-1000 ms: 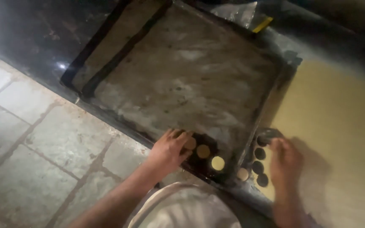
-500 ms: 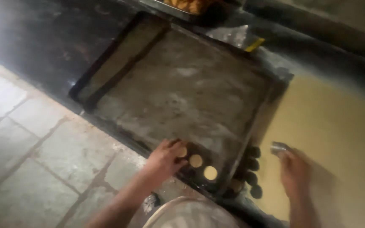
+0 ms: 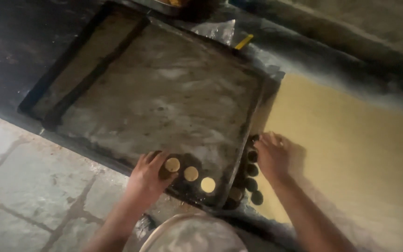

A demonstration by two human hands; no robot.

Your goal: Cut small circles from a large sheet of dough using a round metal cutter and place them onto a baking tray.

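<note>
Left hand (image 3: 148, 177) fingertips pinching small round pale dough disc (image 3: 172, 164) on large dark floured metal baking tray (image 3: 159, 98); right hand (image 3: 271, 156) pressing flat yellow rolled dough sheet (image 3: 350, 140), fingers together, any grip indeterminable.

Dark metal baking tray (image 3: 155, 100), matt, scuffed and dusted with pale flour. Smooth, soft, matt yellow dough sheet (image 3: 350, 140). Three small dough rounds (image 3: 191, 173), pale and smooth. Rough grey stone floor (image 3: 19, 186) with cracked joints. Crinkled glossy plastic wrap (image 3: 218, 31).
</note>
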